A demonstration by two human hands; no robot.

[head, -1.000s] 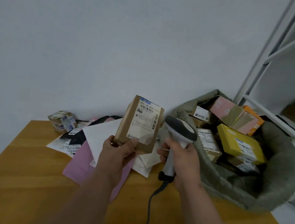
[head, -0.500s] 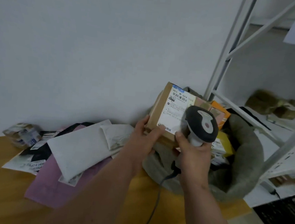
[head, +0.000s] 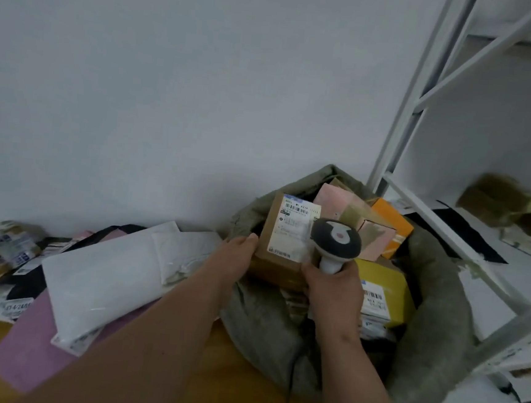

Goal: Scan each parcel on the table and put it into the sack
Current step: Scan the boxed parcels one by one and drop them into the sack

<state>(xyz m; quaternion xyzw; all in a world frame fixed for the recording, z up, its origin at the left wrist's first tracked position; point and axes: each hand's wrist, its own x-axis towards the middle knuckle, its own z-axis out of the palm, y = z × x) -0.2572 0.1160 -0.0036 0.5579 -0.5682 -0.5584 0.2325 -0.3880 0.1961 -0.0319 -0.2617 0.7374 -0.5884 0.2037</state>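
Cardboard parcel [head: 282, 235], gripped by left hand [head: 237, 256] over sack [head: 424, 311], may be snagged on scanner [head: 334, 239] clasped in right hand [head: 335, 291].

Little can be read. The white label [head: 293, 226] on the brown parcel [head: 282, 235] carries a barcode and blurred print — illegible. A label [head: 19, 307] at the desk's left edge shows digits, roughly "47 4/24" — the rest is blurred.

Parcel sorting room – sack [head: 433, 328] of parcels, scanner [head: 334, 239], shelving [head: 427, 96]
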